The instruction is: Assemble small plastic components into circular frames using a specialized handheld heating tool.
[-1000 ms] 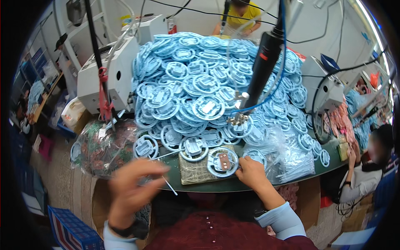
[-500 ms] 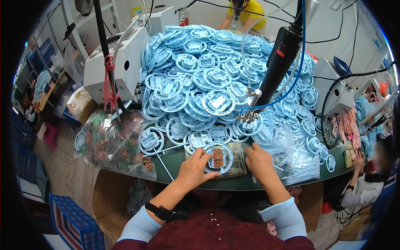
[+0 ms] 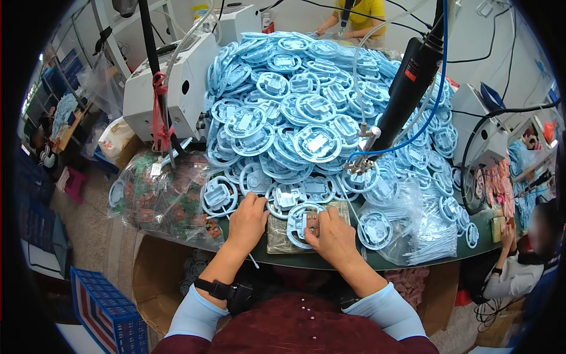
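A round pale-blue plastic part, like a small steering wheel, lies on a film-wrapped block at the table's front edge. My right hand closes on its right side, thumb and fingers at a small brown circuit board in its middle. The hand covers part of the board. To the left, my left hand has its fingers curled together beside other blue round parts. Its fingertips are partly hidden, and a thin pale stick shows below it.
A large heap of blue round parts fills the table. A bag of circuit boards lies left, bagged pale sticks right. A black electric screwdriver hangs over the heap. A co-worker sits at right, another behind.
My left hand has left the blue part on the block and moved left. My right hand has moved left onto that spot. Another blue round part now shows right of the block.
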Tool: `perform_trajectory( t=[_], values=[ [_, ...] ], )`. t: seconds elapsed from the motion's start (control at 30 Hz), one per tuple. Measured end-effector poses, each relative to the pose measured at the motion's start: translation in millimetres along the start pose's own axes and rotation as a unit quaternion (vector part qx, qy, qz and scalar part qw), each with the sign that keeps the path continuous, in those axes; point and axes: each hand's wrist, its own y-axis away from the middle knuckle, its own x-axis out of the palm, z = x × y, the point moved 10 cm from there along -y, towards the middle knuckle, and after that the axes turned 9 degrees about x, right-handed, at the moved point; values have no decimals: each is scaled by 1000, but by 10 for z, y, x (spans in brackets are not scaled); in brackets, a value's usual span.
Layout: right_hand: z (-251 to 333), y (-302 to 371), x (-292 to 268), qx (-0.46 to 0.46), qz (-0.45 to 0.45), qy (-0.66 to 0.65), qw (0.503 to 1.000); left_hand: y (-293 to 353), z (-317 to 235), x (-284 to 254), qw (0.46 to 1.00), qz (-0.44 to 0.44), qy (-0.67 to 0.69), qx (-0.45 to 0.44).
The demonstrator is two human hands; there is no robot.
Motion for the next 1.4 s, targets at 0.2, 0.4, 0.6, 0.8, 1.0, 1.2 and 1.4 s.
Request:
perform_trajectory(
  t=[0.2,0.4,0.6,0.8,1.0,1.2,1.4],
  values=[
    [-160,-122,-13,53,-11,-129,990,-146,150,34,999,25,-19,9],
    [-823,-224,-322,186,-85,-308,929,-167,19,-120,999,6,-19,48],
    [-965,-53,-315,184,-86,-278,939,-133,58,-427,998,-54,-16,18],
    [-804,63,-281,139,-70,-245,957,-38,293,-390,978,-14,190,-87],
    [-824,100,-315,152,-71,-281,945,77,216,-353,960,-2,252,-125],
    [-891,160,-494,110,-127,-190,967,175,-96,-366,954,74,269,-107],
    [-1245,239,-673,153,-148,-175,961,391,-784,50,896,238,375,-17]
  ],
)
